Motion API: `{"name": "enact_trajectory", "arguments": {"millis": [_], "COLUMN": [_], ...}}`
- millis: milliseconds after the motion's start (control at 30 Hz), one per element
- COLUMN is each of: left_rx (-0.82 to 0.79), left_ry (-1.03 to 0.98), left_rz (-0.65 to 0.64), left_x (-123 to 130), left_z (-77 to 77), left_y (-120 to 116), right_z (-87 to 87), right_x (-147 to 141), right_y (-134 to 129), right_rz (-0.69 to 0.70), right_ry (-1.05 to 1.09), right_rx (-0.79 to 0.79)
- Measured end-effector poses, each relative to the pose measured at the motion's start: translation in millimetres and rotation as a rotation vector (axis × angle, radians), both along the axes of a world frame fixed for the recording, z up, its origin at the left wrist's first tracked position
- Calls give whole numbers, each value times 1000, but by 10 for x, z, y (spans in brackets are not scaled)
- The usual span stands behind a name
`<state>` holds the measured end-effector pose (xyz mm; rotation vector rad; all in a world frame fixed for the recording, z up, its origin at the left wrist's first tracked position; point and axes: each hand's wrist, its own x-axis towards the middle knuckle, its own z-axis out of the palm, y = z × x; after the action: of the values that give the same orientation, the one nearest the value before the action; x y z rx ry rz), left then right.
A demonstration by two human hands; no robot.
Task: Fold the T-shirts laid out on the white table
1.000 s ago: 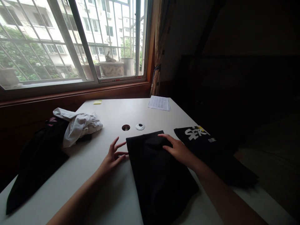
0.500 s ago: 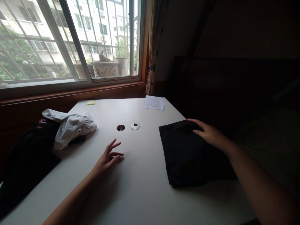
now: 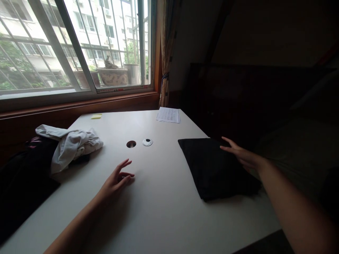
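A folded black garment lies flat on the right side of the white table; its exact kind is too dark to tell. My right hand is over the garment's far right part, fingers stretched out and apart. Whether its lower fingers touch the cloth I cannot tell. My left hand is over the middle of the table with its fingers spread and nothing in them. The nearest things to it are two round cable holes, one open and one with a white cover.
At the left lies a heap of dark clothes with a crumpled white garment on top. Papers and a yellow sticky note rest near the far edge. Behind stand a barred window and a tied curtain.
The black garment has turned slightly on the table, its near edge now farther from me. My right hand has shifted right along it. The view has swung a little to the right.
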<state>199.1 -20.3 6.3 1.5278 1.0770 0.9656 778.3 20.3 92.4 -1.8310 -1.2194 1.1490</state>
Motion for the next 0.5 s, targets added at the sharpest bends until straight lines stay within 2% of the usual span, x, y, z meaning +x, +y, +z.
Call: {"name": "enact_trajectory", "arguments": {"millis": [100, 233, 400, 500], "left_rx": [-19, -42, -49, -42], "left_ry": [7, 24, 47, 77], "left_rz": [-10, -33, -37, -48], "left_x": [-1, -3, -11, -29], "left_z": [25, 37, 36, 33], "left_y": [-7, -8, 0, 11], "right_z": [-162, -313, -239, -154], "right_x": [121, 171, 177, 232], "right_y": [-227, -437, -438, -400], "right_rz": [52, 113, 56, 17], "right_ry": [81, 100, -73, -181], "right_rx": [-30, 47, 123, 78]}}
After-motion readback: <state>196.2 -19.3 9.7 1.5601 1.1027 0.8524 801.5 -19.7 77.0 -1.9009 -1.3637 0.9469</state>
